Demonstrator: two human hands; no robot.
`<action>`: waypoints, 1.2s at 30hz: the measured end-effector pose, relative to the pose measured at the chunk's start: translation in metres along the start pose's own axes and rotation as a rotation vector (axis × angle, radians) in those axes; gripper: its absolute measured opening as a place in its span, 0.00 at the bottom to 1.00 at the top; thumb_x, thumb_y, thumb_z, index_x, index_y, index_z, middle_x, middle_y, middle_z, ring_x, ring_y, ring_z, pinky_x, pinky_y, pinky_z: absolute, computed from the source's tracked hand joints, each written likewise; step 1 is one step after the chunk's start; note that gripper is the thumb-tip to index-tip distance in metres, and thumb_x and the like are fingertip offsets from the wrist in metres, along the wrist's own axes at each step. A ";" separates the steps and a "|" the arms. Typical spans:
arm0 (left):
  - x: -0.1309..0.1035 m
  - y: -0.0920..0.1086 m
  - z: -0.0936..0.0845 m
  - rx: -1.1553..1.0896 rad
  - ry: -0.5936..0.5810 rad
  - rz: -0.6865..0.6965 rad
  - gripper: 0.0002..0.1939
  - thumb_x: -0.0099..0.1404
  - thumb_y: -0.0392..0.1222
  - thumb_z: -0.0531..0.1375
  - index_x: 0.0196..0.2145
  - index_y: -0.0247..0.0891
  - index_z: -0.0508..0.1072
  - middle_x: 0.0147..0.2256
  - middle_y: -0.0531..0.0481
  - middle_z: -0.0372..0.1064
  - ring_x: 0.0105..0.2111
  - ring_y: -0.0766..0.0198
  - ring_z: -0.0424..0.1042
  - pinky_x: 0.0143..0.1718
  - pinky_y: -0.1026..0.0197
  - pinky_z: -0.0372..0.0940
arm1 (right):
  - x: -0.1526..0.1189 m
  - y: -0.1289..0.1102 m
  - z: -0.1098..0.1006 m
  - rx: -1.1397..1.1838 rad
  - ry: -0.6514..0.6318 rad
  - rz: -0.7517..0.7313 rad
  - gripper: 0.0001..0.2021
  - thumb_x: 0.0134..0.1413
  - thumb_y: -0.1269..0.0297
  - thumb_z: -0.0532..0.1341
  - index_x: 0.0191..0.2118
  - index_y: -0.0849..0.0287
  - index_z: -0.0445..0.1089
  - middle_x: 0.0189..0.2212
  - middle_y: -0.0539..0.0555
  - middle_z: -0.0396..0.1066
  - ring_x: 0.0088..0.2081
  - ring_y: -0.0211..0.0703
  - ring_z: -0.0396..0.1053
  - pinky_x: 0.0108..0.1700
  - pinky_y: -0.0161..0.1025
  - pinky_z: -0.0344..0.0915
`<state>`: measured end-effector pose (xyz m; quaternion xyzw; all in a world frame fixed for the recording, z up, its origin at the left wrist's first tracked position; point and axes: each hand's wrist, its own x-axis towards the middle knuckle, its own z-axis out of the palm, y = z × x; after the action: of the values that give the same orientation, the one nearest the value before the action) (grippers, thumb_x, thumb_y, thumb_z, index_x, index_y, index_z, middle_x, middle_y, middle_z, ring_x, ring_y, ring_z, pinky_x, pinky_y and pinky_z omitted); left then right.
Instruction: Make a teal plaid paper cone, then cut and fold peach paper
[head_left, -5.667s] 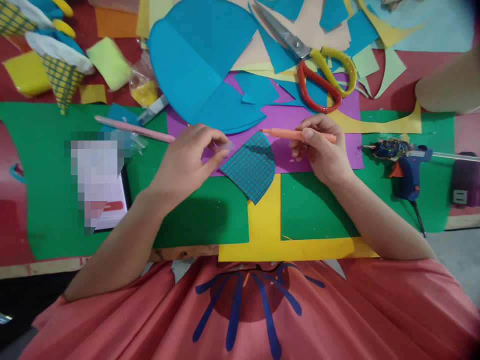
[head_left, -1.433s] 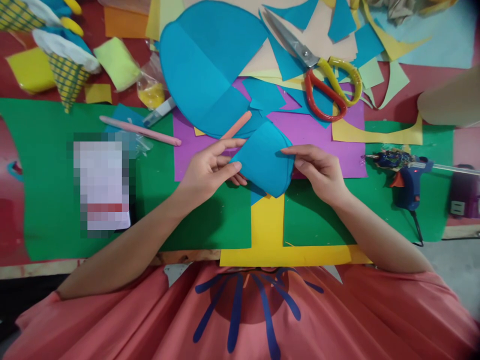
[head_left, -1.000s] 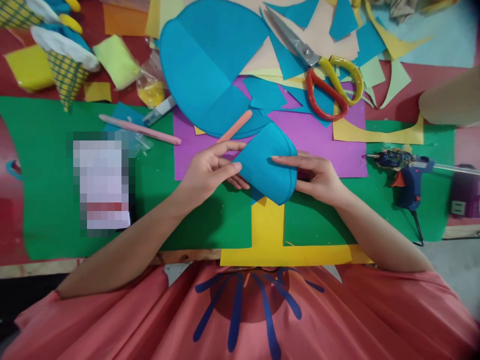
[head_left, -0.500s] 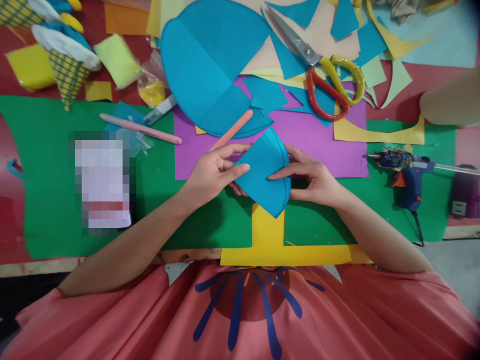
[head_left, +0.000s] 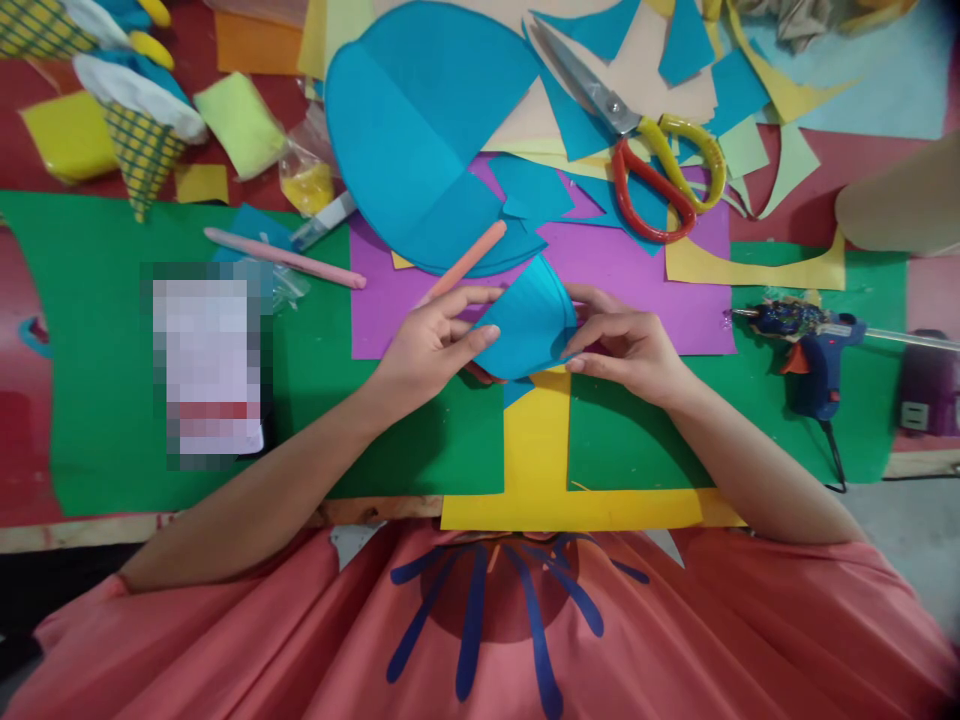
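Observation:
Between my hands is a blue paper wedge (head_left: 525, 325), folded in layers with a rounded edge on the right. My left hand (head_left: 442, 345) pinches its left side, thumb on top and fingers beneath. My right hand (head_left: 626, 345) grips the lower right corner, where the upper layer bends up and a lower layer shows below. An orange stick-like pen (head_left: 469, 258) lies just beyond my left fingers. Past it rests a large blue paper circle (head_left: 420, 120) with crease lines. Under the wedge runs a yellow paper strip (head_left: 536, 440).
Scissors (head_left: 626, 130) with red and yellow handles lie on paper scraps at the back. A blue glue gun (head_left: 817, 350) lies on the green sheet (head_left: 637, 440) at right. Left are a pink pen (head_left: 285, 258) and a blurred-out phone-like object (head_left: 210, 365). A purple sheet (head_left: 637, 290) lies beyond my hands.
My right fingers have moved from the wedge's face to its lower right corner. That corner of the upper layer is now bent upward, and the wedge looks shorter at the bottom.

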<state>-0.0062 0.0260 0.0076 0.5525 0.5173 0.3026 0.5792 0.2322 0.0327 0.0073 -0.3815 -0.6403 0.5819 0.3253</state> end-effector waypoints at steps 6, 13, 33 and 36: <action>0.001 -0.007 0.001 -0.052 -0.026 0.021 0.23 0.65 0.50 0.58 0.56 0.39 0.66 0.26 0.53 0.72 0.24 0.63 0.76 0.26 0.63 0.73 | 0.002 0.001 0.003 -0.051 0.144 0.025 0.13 0.52 0.53 0.67 0.26 0.57 0.76 0.44 0.55 0.74 0.50 0.47 0.71 0.51 0.46 0.67; 0.002 -0.012 0.003 -0.063 0.024 0.089 0.22 0.67 0.52 0.56 0.55 0.42 0.68 0.36 0.50 0.71 0.29 0.67 0.73 0.29 0.62 0.75 | 0.004 0.002 0.008 0.020 0.211 0.059 0.17 0.50 0.49 0.67 0.24 0.58 0.71 0.28 0.51 0.71 0.34 0.39 0.69 0.38 0.39 0.66; -0.005 -0.003 0.011 -0.010 -0.087 0.051 0.24 0.61 0.47 0.61 0.53 0.38 0.66 0.50 0.44 0.72 0.42 0.57 0.78 0.33 0.61 0.76 | 0.002 -0.001 0.012 0.221 0.171 0.166 0.25 0.45 0.50 0.71 0.44 0.51 0.60 0.37 0.46 0.72 0.32 0.34 0.73 0.35 0.35 0.74; -0.005 -0.001 0.010 0.049 -0.129 0.077 0.23 0.60 0.47 0.62 0.52 0.38 0.69 0.50 0.45 0.73 0.45 0.56 0.76 0.39 0.60 0.75 | 0.003 -0.002 0.011 0.233 0.099 0.161 0.28 0.46 0.51 0.70 0.50 0.51 0.60 0.36 0.47 0.71 0.35 0.35 0.73 0.38 0.35 0.74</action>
<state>0.0011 0.0181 0.0061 0.6043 0.4645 0.2757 0.5857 0.2209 0.0293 0.0080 -0.4195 -0.5190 0.6569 0.3509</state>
